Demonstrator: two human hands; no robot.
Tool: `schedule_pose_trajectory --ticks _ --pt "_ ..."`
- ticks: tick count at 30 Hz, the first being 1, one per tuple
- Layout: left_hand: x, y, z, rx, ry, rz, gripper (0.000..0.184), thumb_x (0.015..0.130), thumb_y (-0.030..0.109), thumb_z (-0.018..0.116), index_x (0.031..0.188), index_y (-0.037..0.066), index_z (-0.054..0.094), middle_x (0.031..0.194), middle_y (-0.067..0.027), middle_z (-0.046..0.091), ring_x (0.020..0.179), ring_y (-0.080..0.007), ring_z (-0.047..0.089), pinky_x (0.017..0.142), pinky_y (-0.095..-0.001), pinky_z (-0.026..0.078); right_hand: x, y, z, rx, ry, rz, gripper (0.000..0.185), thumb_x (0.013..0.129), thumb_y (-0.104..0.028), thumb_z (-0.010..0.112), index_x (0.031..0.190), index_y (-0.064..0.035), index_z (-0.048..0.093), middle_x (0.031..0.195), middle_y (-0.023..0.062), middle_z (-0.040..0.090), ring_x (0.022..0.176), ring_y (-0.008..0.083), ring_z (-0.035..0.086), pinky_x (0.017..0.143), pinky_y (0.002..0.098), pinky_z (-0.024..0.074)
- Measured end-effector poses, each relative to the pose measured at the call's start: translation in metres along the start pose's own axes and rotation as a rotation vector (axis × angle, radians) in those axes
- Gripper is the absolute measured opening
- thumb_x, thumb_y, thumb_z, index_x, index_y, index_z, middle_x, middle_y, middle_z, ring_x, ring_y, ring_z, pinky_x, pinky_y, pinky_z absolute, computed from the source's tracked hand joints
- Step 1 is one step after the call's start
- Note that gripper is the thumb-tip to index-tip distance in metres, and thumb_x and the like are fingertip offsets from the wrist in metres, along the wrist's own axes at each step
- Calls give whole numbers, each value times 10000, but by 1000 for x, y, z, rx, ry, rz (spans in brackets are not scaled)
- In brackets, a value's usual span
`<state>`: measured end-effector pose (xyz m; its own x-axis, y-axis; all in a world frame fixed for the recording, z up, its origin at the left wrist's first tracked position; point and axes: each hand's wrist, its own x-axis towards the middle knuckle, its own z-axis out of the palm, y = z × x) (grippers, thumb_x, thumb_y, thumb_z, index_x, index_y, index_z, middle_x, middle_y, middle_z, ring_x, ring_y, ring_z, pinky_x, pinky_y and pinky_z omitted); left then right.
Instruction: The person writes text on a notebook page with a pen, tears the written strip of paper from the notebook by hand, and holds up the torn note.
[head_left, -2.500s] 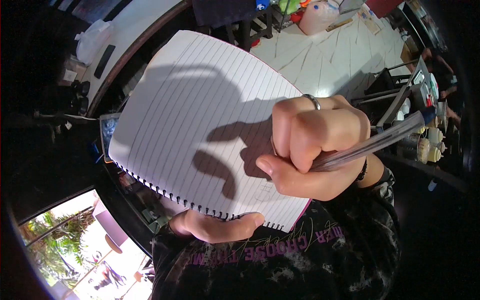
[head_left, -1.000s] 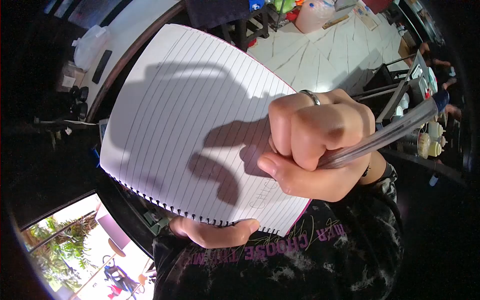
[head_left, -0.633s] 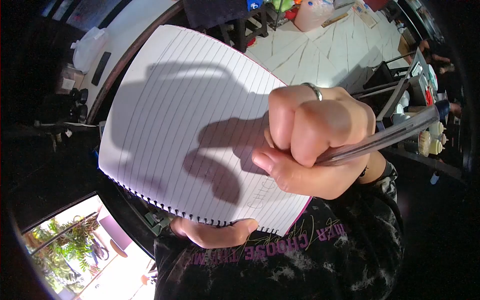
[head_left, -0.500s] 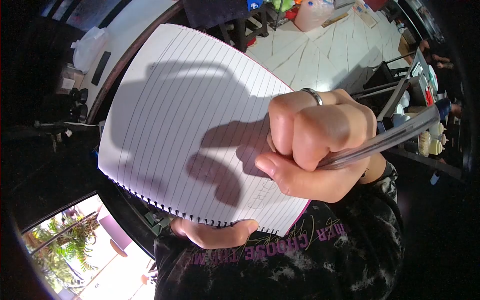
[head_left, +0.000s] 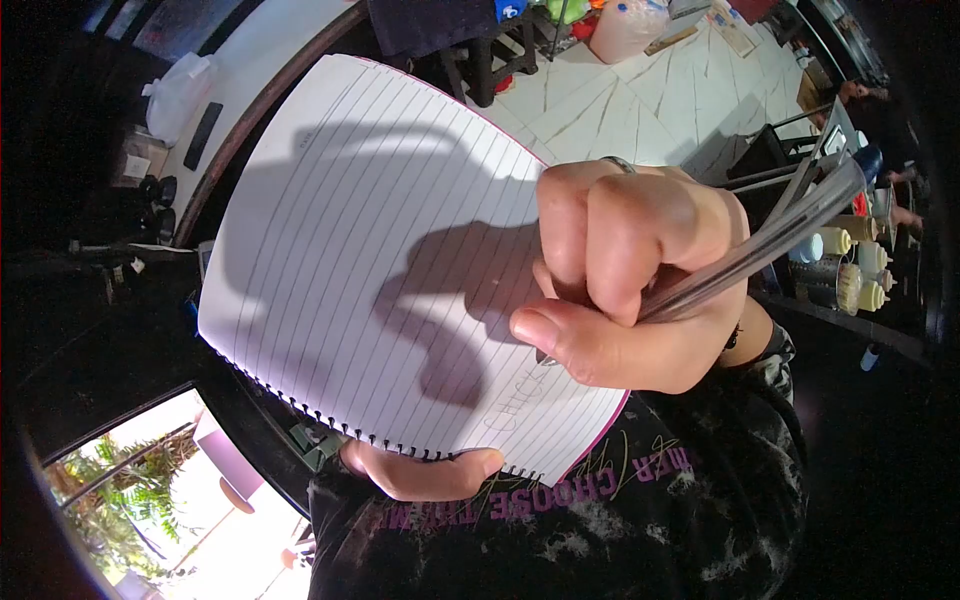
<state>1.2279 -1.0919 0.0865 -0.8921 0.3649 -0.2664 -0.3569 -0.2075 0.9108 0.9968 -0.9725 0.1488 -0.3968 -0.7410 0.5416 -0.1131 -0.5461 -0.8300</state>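
A spiral-bound notebook with lined white pages lies open in front of me, its black coil along the lower edge. My left hand grips that coil edge, thumb on top of the page. My right hand, with a ring on one finger, is closed round a clear pen with a dark blue end. The pen's writing tip is mostly hidden by the thumb, close to the paper. Handwritten letters, reading roughly "CHICK", run beside the thumb. Shadows of the hand and head fall across the page.
Several squeeze bottles stand on a cart at the right, near another person's arm. A white plastic bag and a dark flat object rest on the left surface. A dark stool stands on the marble-patterned floor.
More letters now show on the page. The pen's upper end has swung upward and slightly left in view. The notebook has shifted slightly downward, with my left hand still gripping it.
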Motion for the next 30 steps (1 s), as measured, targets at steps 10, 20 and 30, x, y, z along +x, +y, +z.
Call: schedule_pose_trajectory --ticks 10,20,30 --pt "-6 -2 0 -21 20 -7 658 627 18 611 1224 72 338 1071 -117 507 974 -195 479 811 -310 417 6 0 -2 -198 -64 -103 352 613 114 660 569 -102 385 527 21 438 439 67 398 371 200 338" --pt "-8 -1 2 -39 34 -18 707 615 3 609 1251 78 310 1091 -129 501 995 -202 472 826 -316 411 0 -1 -4 -101 -62 -89 355 610 153 614 565 -93 363 545 26 429 426 59 386 364 199 321" --pt "-9 -5 3 -36 52 -24 756 603 -13 607 1278 85 282 1110 -141 494 1016 -209 465 841 -323 406 2 -5 -1 -129 -74 -102 354 606 167 594 575 -97 361 568 7 411 434 63 363 399 203 334"
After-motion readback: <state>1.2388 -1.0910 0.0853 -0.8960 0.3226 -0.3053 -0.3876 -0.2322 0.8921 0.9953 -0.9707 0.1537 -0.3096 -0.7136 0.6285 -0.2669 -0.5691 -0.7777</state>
